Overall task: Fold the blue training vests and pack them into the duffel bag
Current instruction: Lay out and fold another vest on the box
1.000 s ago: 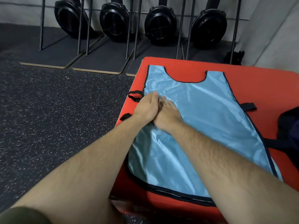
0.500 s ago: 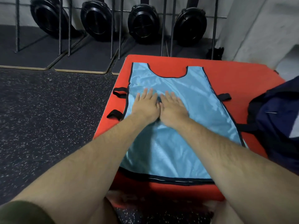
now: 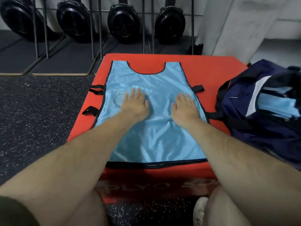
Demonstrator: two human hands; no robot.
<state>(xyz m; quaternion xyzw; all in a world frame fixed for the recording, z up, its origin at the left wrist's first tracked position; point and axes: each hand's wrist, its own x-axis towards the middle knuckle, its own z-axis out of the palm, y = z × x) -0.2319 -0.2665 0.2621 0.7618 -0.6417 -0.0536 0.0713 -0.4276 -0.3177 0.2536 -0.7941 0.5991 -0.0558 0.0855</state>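
a: where do we have our hands?
b: our left hand and right hand lie flat and apart on the vest, fingers straight, holding nothing.
a: and around the vest?
b: we see the box under it, and the bag just right of it with folded vests inside.

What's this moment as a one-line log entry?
vest: flat on red box, unfolded | left hand: flat on vest | right hand: flat on vest | duffel bag: open, folded vests inside
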